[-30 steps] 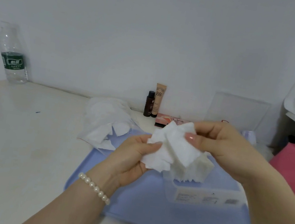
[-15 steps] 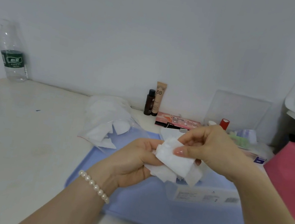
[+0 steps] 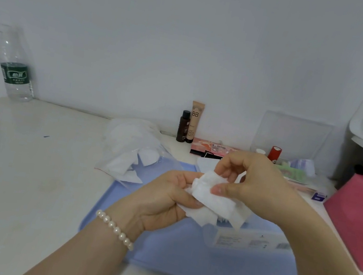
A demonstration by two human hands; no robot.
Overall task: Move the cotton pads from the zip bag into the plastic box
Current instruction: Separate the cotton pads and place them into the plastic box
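Cotton pads (image 3: pixel 209 199) between both hands

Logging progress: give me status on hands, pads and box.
Both hands, left hand and right hand, grip cotton pads. Above plastic box. Nothing blocking.

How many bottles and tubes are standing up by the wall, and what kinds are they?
Clear water bottle: 1
Small dark bottle: 1
Beige BB tube: 1
Small red container: 1
Total: 4
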